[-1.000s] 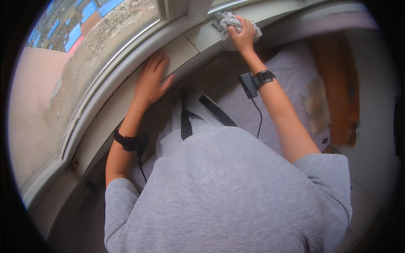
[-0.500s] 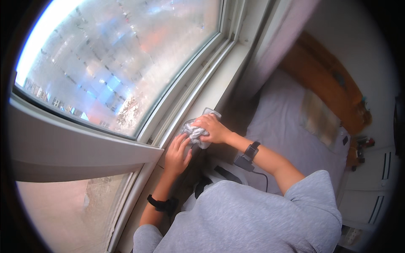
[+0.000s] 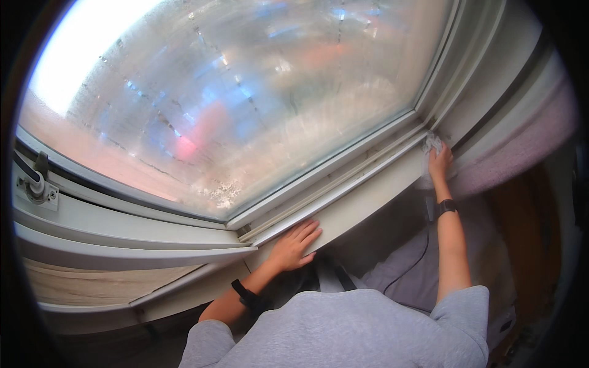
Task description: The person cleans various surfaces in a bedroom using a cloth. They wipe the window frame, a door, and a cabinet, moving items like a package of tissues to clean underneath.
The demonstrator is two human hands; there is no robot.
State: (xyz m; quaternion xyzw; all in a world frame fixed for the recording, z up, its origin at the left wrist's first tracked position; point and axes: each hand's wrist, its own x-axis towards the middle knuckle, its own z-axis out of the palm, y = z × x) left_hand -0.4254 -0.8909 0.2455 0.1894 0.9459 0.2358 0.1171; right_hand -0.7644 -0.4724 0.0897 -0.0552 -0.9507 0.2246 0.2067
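At the far right end of the white window sill, my right hand is closed on a crumpled grey-white cloth. It presses the cloth into the corner where the sill meets the window frame. My fingertips are partly hidden by the cloth. My left hand lies flat near the left part of the sill, fingers stretched out and holding nothing. Above both hands stands the fogged window pane, streaked with water drops.
A handle sits on the frame at the left. To the right hangs a pinkish curtain, close to my right hand. Below the sill are a bed with pale bedding and a dark cable running from my right wrist's band.
My right hand has carried the cloth from the sill's near part to its far right corner. My left hand has left the cloth's side and now rests flat on the sill. The view has turned.
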